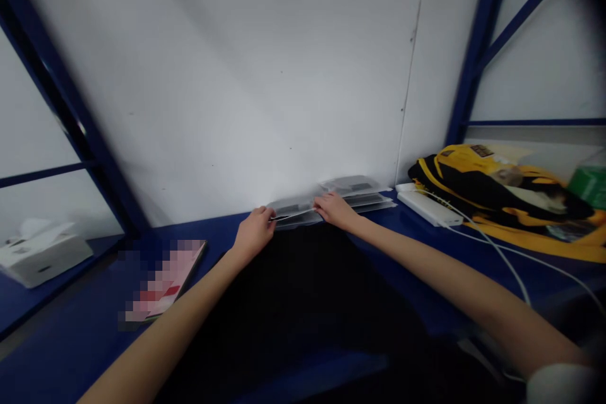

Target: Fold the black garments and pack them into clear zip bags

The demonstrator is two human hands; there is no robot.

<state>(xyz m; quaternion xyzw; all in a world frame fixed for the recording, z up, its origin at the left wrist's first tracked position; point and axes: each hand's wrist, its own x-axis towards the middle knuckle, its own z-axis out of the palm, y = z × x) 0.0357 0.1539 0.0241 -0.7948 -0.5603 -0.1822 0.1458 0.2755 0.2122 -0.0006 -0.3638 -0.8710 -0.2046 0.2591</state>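
My left hand (255, 230) and my right hand (334, 209) are both closed, pinching opposite ends of a flat translucent plastic bag (296, 207). A thin pale edge of the bag runs taut between the fingers. Something darker shows inside it, too blurred to name. Just behind my right hand, more flat translucent bags (355, 185) lie in a stack against the wall. Black fabric (312, 284) fills the space between my forearms, below the hands.
The blue table (222, 225) meets a white wall. To the left are a blurred-out pink flat item (173, 278) and a tissue box (47, 255). On the right, a white box-like device (428, 208) with cables lies beside a black and yellow bag (502, 189).
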